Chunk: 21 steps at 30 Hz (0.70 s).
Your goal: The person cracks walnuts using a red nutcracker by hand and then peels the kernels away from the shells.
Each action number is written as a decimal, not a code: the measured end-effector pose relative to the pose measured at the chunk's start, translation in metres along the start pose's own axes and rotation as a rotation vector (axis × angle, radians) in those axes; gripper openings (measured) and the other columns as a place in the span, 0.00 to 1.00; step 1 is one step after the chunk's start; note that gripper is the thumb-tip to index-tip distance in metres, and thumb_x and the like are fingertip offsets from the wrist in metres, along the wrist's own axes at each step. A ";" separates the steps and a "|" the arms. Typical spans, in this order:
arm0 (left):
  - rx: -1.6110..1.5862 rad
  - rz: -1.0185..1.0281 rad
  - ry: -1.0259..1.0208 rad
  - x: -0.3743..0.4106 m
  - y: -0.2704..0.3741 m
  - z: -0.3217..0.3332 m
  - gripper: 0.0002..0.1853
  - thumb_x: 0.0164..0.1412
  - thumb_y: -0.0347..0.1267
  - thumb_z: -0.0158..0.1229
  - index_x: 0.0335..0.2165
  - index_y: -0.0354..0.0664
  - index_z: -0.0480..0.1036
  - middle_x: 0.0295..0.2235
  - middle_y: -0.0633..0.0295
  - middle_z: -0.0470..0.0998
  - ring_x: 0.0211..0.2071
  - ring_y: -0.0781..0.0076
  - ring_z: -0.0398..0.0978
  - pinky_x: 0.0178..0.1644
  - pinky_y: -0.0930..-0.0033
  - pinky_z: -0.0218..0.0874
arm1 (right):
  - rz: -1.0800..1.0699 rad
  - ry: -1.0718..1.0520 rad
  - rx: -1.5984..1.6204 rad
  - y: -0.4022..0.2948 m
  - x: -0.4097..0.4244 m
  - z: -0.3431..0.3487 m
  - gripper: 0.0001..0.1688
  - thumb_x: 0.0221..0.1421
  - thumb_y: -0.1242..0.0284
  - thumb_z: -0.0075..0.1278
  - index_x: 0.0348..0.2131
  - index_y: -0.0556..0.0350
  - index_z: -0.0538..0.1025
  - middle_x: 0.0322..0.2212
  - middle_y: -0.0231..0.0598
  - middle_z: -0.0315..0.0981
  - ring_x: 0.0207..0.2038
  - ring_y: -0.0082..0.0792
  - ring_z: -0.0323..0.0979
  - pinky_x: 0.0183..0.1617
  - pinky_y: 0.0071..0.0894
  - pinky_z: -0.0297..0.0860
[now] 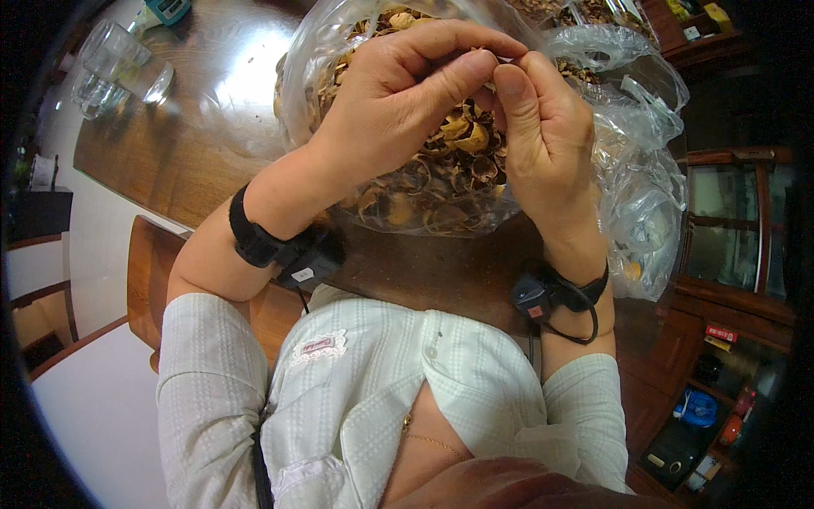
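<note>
My left hand (407, 95) and my right hand (547, 121) meet above a large clear plastic bag (299, 83), their thumbs and fingertips close together. Between the fingertips is a small piece, mostly hidden; it looks like a bit of walnut. Cracked walnut shells (470, 137) fill the bag under my hands, some light yellow-brown, others dark inside. Each wrist wears a black strap with a small device.
On the glossy wooden table (191, 159) a glass tumbler (137, 70) and a glass mug (95, 92) stand at the left. Crumpled clear plastic bags (636, 159) lie at the right, near walnut pieces (591, 13). A wooden chair (149, 280) is at lower left.
</note>
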<state>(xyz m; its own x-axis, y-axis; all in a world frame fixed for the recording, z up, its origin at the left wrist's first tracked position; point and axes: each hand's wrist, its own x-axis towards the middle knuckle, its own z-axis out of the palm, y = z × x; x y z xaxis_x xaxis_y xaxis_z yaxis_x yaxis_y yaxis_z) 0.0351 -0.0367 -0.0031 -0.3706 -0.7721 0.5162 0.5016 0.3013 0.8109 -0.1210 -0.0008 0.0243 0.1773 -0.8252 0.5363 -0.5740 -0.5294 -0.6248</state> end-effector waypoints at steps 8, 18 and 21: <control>-0.076 -0.264 -0.003 -0.002 0.008 -0.011 0.19 0.68 0.37 0.47 0.49 0.34 0.70 0.39 0.60 0.77 0.35 0.76 0.76 0.40 0.76 0.70 | 0.247 0.029 0.593 -0.007 -0.003 0.021 0.23 0.67 0.57 0.39 0.34 0.60 0.73 0.23 0.24 0.69 0.27 0.14 0.65 0.29 0.16 0.62; -0.286 -0.298 0.012 0.001 0.008 -0.008 0.17 0.67 0.33 0.48 0.48 0.33 0.70 0.39 0.58 0.77 0.36 0.69 0.78 0.39 0.72 0.72 | 0.287 -0.072 0.628 0.005 -0.002 0.014 0.22 0.68 0.57 0.36 0.36 0.56 0.72 0.23 0.25 0.67 0.21 0.11 0.59 0.20 0.11 0.53; -0.322 -0.240 0.015 0.001 0.021 0.000 0.15 0.62 0.25 0.54 0.48 0.33 0.70 0.36 0.60 0.77 0.32 0.75 0.76 0.36 0.75 0.68 | 0.333 -0.067 0.680 0.005 -0.001 0.014 0.21 0.68 0.57 0.37 0.36 0.55 0.72 0.23 0.26 0.68 0.21 0.13 0.61 0.21 0.12 0.55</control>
<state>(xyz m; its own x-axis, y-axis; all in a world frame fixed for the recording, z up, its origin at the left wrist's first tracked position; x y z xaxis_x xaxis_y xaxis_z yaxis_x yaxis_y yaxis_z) 0.0450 -0.0314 0.0142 -0.4966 -0.8083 0.3164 0.6224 -0.0775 0.7788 -0.1127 -0.0048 0.0129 0.1412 -0.9614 0.2360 0.0097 -0.2371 -0.9714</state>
